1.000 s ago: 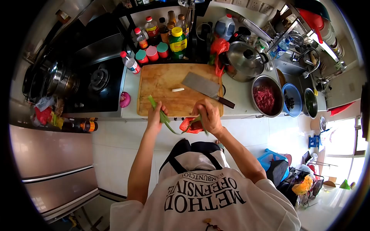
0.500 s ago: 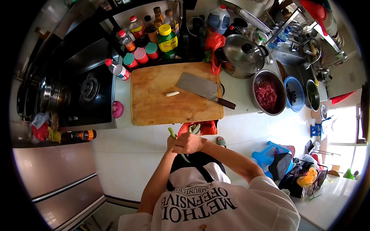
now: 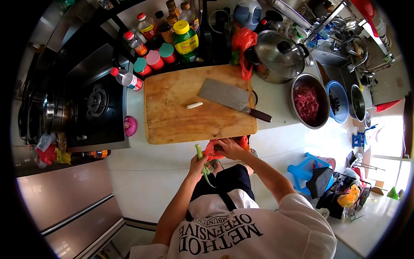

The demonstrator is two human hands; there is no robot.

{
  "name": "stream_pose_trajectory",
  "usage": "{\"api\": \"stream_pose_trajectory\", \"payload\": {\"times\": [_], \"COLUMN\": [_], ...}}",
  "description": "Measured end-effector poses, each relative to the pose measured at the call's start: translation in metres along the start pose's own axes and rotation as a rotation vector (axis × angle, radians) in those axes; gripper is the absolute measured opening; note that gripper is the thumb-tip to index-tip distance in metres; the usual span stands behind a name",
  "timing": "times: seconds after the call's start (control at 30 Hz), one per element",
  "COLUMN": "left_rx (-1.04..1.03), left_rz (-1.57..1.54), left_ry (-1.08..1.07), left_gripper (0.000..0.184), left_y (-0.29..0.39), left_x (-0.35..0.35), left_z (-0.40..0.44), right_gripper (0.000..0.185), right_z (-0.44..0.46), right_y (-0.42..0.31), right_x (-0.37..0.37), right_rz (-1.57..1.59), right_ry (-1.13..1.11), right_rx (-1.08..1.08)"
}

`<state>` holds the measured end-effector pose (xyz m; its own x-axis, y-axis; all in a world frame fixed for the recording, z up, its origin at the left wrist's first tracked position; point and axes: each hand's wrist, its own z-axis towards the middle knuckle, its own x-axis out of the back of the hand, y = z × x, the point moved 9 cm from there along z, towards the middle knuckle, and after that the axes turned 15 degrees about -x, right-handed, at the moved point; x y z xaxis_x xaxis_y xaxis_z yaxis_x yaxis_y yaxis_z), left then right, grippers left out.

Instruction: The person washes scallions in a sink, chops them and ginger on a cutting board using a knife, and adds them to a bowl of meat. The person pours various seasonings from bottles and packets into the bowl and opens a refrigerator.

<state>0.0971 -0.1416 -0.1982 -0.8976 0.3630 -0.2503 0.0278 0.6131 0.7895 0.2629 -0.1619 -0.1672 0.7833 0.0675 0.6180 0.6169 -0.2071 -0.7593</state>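
My left hand (image 3: 198, 167) is closed around a green stalk, likely a scallion (image 3: 199, 152), whose upper end points toward the cutting board. Its long thin leaf (image 3: 208, 180) droops below the fist. Just right of it, my right hand (image 3: 230, 149) reaches into the mouth of a red plastic bag (image 3: 211, 152) below the board's front edge. The bag hides those fingertips, so whether they grip anything is unclear. On the wooden cutting board (image 3: 172, 125) rest a cleaver (image 3: 224, 93), its dark handle over the right edge, and a small white piece (image 3: 195, 105).
A steel bowl of raw meat (image 3: 305, 103), a blue basin (image 3: 340, 101) and a lidded pot (image 3: 278, 56) stand right of the board. Bottles and jars (image 3: 185, 41) line the back. The gas stove (image 3: 97, 103) is left, near a purple onion (image 3: 130, 126).
My right hand has left the stalk and moved up and right into the red bag. My left hand keeps the stalk, slightly farther right. The view has shifted a little.
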Motion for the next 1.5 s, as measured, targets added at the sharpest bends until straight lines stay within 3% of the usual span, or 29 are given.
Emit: {"api": "stream_pose_trajectory", "payload": {"times": [0.1,0.27,0.33,0.47,0.57,0.67,0.77,0.87,0.97,1.07,1.1,1.2,1.3,1.37,1.4,1.43,1.5], "left_rx": [-0.048,0.011,0.034,0.015,0.000,-0.002,-0.049,-0.101,-0.051,-0.581,-0.922,-1.220,-1.211,-1.039,-0.811,-0.986,-1.140], "left_rz": [-0.039,-0.398,-0.547,-0.672,-0.674,-0.667,-0.658,-0.766,-0.395,0.531,0.743,0.915,0.891,0.852,0.666,0.740,0.852], "left_ry": [-0.036,-0.216,-0.313,-0.482,-0.470,-0.447,-0.434,-0.714,-0.816,-0.771,-0.745,-0.737,-0.811,-0.727,-0.623,-0.540,-0.479], "left_gripper": [0.043,0.052,0.052,0.053,0.051,0.048,0.041,0.038,0.033,0.031,0.026,0.029,0.032,0.024,0.013,0.010,0.011], "left_y": [0.020,0.061,0.085,0.120,0.135,0.144,0.149,0.155,0.145,0.188,0.208,0.239,0.246,0.224,0.210,0.244,0.258], "left_x": [0.003,0.004,-0.010,-0.033,-0.036,-0.040,-0.052,-0.085,-0.116,-0.173,-0.192,-0.241,-0.271,-0.253,-0.239,-0.256,-0.281], "left_z": [-0.005,-0.015,-0.021,-0.028,-0.024,-0.017,-0.008,-0.009,-0.014,-0.037,-0.050,-0.080,-0.082,-0.036,-0.006,-0.020,-0.030], "right_gripper": [0.039,0.030,0.032,0.029,0.028,0.028,0.031,0.029,0.028,0.029,0.029,0.027,0.022,0.017,0.016,0.017,0.018], "right_z": [-0.004,-0.003,0.003,0.014,-0.008,-0.043,-0.081,-0.094,-0.094,-0.089,-0.091,-0.115,-0.156,-0.194,-0.215,-0.231,-0.259], "right_y": [-0.002,0.048,0.092,0.081,0.019,-0.020,-0.030,-0.052,-0.107,-0.114,-0.112,-0.107,-0.080,-0.051,-0.034,-0.025,-0.005], "right_x": [0.011,-0.034,-0.055,-0.039,0.006,0.053,0.087,0.115,0.162,0.185,0.191,0.226,0.253,0.280,0.294,0.311,0.330], "right_rz": [0.228,-0.081,-0.186,-0.173,-0.123,-0.119,0.249,0.459,0.568,0.763,0.825,0.616,0.885,1.016,1.037,1.072,1.057], "right_ry": [0.053,-0.073,-0.235,-0.027,0.210,0.196,0.020,0.376,0.480,0.496,0.498,0.532,0.647,0.748,0.819,0.848,0.906], "right_rx": [-0.157,-0.339,-0.650,-0.544,-0.288,-0.441,-0.932,-0.536,-0.433,-0.418,-0.405,-0.521,-0.482,-0.425,-0.429,-0.330,-0.333]}}
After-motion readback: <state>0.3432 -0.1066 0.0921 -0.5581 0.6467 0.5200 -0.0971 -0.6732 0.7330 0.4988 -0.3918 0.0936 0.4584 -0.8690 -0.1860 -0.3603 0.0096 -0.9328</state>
